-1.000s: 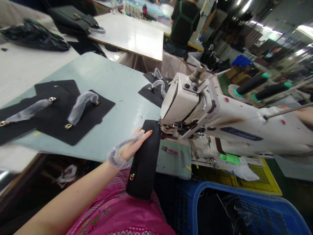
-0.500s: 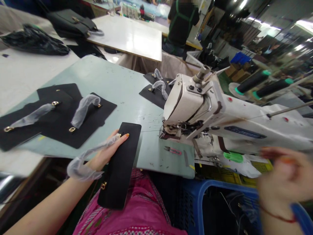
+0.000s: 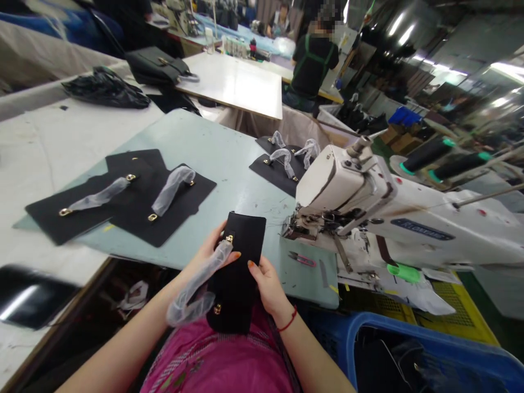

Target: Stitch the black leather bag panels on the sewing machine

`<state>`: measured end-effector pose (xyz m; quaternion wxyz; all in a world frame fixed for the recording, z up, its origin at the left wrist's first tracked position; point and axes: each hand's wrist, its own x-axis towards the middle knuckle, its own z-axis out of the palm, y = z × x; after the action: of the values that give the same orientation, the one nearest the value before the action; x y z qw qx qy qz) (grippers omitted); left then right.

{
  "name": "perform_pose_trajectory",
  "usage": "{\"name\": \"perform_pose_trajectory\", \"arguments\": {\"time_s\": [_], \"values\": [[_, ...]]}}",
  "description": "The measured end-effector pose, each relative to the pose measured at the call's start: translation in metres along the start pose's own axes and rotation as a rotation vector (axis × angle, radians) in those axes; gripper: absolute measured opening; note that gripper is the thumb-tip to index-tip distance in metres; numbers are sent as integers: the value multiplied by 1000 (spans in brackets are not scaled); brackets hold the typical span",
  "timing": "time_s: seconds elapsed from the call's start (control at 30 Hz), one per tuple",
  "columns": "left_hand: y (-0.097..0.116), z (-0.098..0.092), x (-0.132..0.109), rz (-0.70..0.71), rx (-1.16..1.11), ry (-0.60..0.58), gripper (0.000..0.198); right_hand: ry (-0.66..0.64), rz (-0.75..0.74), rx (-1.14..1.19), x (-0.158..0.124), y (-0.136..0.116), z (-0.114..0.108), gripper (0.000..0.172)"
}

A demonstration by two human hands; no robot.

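Observation:
Both my hands hold a black leather-like bag panel (image 3: 241, 273) above my lap, close to the table's front edge. My left hand (image 3: 209, 252) grips its left side, thumb lying on the face near a gold fitting. My right hand (image 3: 269, 285) pinches the right edge, thumb on top; the fingers underneath are hidden. A handle wrapped in clear plastic (image 3: 196, 286) hangs off the panel's left side over my left forearm. Right of the panel stands a white sewing machine (image 3: 380, 202). Pink-handled thread snips (image 3: 303, 259) lie on the table before it.
Black panels with wrapped handles (image 3: 143, 218) overlap on the left of the pale green table (image 3: 229, 147); several more panels (image 3: 272, 172) lie behind the machine head. A blue basket (image 3: 352, 338) holding black pieces stands at lower right. A person (image 3: 313, 65) stands farther back.
My right hand has come in from the far right and taken hold of the panel's right edge. The panel has turned more upright, and the view has shifted left.

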<state>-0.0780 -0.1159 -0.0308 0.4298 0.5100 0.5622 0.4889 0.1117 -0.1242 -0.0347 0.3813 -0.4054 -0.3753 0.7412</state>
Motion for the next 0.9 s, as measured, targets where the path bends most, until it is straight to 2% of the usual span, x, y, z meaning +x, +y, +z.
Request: {"name": "perform_pose_trajectory", "arguments": {"time_s": [0.03, 0.07, 0.1, 0.17, 0.2, 0.23, 0.3, 0.37, 0.47, 0.53, 0.6, 0.67, 0.73, 0.83, 0.9], "values": [[-9, -17, 1, 32, 53, -5, 75, -19, 11, 21, 2, -1, 0, 41], [-18, -35, 2, 67, 119, 41, 70, -32, 20, 36, 5, -4, 0, 40], [-26, -55, 6, 107, 209, 140, 64, -38, 31, 42, 12, -8, 0, 39], [-39, -95, 19, 169, 465, 411, 57, -23, 41, 39, 34, -23, 1, 35], [-44, -114, 29, 176, 598, 515, 59, 6, 26, 42, 49, -32, 3, 33], [-48, -131, 39, 172, 709, 570, 61, 51, -12, 55, 66, -43, 4, 31], [-55, -156, 62, 123, 810, 554, 67, 174, -154, 131, 100, -62, 7, 27], [-60, -168, 81, 40, 779, 452, 65, 233, -213, 209, 123, -72, 7, 25], [-65, -160, 91, -42, 711, 351, 47, 214, -30, 187, 122, -56, 0, 32], [-65, -144, 81, -42, 705, 362, 32, 175, 74, 84, 102, -31, -8, 45], [-64, -128, 59, -39, 688, 381, 26, 163, 111, -5, 77, -7, -19, 53], [-60, -117, 32, -21, 661, 395, 26, 212, 88, -85, 57, 7, -30, 55], [-53, -112, 3, 16, 646, 386, 23, 265, 8, -175, 44, 8, -38, 57], [-38, -108, -30, 91, 657, 372, 19, 252, -129, -284, 33, -7, -37, 56], [-27, -102, -44, 163, 648, 363, 18, 180, -160, -292, 25, -21, -28, 55]]}}
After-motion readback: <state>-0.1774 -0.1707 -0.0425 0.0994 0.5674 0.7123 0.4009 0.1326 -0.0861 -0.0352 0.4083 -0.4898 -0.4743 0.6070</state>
